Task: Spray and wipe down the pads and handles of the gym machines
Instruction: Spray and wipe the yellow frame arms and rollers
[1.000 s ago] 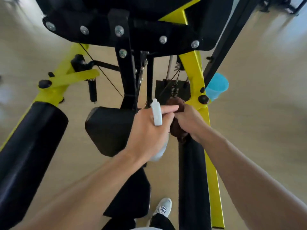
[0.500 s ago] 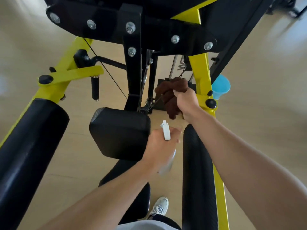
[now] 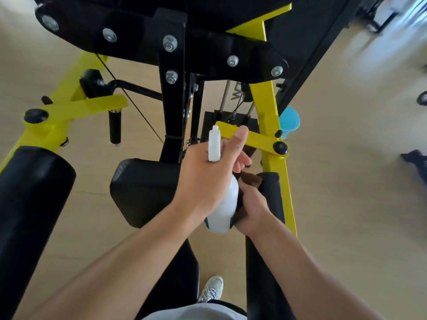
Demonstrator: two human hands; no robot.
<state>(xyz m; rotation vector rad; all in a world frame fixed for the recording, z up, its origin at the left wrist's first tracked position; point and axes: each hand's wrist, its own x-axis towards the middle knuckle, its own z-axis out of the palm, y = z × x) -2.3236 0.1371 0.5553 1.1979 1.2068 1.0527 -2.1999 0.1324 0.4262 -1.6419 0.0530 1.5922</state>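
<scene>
Here, the yellow-and-black gym machine (image 3: 270, 116) fills the view, and most of its padding, such as the left roller pad (image 3: 30, 204) and the centre pad (image 3: 143, 192), is judged untouched as yet. The right roller pad (image 3: 270, 192) is being wiped near its upper end. A white spray bottle (image 3: 223, 204) is held in the left hand (image 3: 208, 179), fingers curled around it. A brown cloth (image 3: 250, 180) is pressed onto the pad by the right hand (image 3: 251, 206), gripped.
</scene>
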